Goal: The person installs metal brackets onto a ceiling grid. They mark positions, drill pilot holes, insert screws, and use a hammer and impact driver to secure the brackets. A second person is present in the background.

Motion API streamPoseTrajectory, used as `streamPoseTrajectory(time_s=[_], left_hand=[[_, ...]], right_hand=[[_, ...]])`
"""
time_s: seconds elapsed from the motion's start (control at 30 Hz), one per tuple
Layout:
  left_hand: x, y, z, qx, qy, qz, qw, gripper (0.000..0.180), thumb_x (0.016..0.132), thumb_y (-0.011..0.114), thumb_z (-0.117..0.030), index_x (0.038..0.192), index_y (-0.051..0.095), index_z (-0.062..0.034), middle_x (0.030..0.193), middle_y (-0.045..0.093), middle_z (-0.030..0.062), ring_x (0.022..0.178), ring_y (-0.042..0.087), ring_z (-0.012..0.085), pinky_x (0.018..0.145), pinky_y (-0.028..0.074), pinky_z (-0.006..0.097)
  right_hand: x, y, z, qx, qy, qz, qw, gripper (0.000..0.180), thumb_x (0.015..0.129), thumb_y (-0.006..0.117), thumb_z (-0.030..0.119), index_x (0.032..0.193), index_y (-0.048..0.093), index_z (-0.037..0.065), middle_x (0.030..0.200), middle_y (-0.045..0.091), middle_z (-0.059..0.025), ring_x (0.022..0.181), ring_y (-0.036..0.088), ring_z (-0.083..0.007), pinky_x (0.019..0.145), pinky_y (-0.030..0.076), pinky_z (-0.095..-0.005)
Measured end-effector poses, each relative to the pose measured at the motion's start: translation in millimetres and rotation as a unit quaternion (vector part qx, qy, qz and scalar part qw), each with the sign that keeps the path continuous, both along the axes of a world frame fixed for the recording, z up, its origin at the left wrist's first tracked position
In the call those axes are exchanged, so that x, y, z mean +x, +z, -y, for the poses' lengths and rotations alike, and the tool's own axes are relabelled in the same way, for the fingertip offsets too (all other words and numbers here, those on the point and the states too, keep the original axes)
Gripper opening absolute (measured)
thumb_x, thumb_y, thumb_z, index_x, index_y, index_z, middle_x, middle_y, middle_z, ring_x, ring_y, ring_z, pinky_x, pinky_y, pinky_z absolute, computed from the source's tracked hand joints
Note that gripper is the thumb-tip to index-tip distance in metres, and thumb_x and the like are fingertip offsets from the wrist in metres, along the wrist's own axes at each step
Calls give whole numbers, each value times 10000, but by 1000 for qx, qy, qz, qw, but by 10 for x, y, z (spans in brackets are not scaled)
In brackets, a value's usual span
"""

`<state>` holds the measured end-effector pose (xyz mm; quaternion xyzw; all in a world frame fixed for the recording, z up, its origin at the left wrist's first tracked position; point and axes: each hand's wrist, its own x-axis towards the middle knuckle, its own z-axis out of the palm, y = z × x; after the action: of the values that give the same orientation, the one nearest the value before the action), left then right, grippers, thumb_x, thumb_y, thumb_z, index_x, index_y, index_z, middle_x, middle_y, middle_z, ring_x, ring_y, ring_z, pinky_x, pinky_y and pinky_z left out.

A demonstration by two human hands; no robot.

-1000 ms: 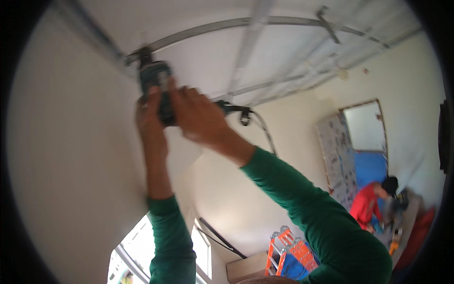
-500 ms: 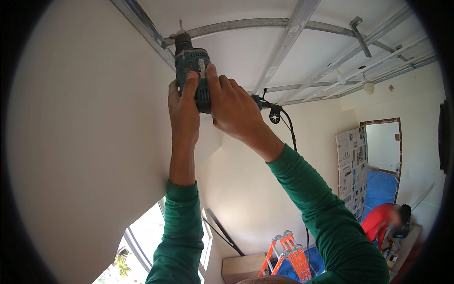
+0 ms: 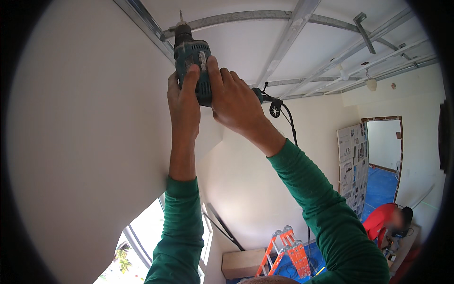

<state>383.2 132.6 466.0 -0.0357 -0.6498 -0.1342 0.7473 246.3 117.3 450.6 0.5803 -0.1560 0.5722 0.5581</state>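
Overhead, both of my hands hold a teal corded drill, its chuck and thin bit pointing up. The bit stands beside a metal ceiling channel, close to where that meets the rail along the left wall; whether it touches metal I cannot tell. My left hand wraps the left side of the drill body, thumb on its face. Around its right side and handle closes my right hand, the index finger stretched along the housing. From the handle hangs a black cord with a round black piece on it.
A white wall rises close on the left. Below stand an orange folding ladder and a box. A person in red bends over at the lower right, near a paper-covered door. A bulb hangs from the ceiling.
The drill and both hands sit slightly higher in the picture. My grip looks the same. The person in red has shifted slightly.
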Motion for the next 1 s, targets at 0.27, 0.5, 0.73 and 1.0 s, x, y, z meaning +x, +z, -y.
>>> streamPoseTrajectory(time_s=[0.27,0.5,0.73,1.0], left_hand=[[11,3,22,0,-5,5,1000,616,1040,660,-379,1387,503,105,1194,640,186,1098,676,220,958,561,335],[15,23,21,-6,0,4,1000,608,1040,656,-366,1378,505,116,1187,643,187,1088,672,211,946,559,337],[3,41,41,-1,13,-22,1000,568,1034,654,-351,1342,526,108,1168,652,198,1055,679,211,914,563,333],[-9,52,65,-7,13,-38,999,554,1015,679,-351,1314,559,100,1117,671,188,987,696,211,872,571,332]], right_hand=[[9,-5,-18,10,-4,2,1000,819,812,744,45,1513,373,-159,972,611,-174,849,662,-300,674,563,-399],[11,-1,-26,-7,-1,3,1000,807,820,745,57,1509,383,-158,970,611,-173,847,659,-295,672,560,-392],[26,3,-16,-10,-38,15,999,743,852,724,86,1488,421,-147,945,618,-157,821,659,-267,656,554,-381],[41,15,-49,-25,-60,23,998,710,868,717,92,1473,425,-136,934,616,-160,799,666,-267,644,553,-375]])
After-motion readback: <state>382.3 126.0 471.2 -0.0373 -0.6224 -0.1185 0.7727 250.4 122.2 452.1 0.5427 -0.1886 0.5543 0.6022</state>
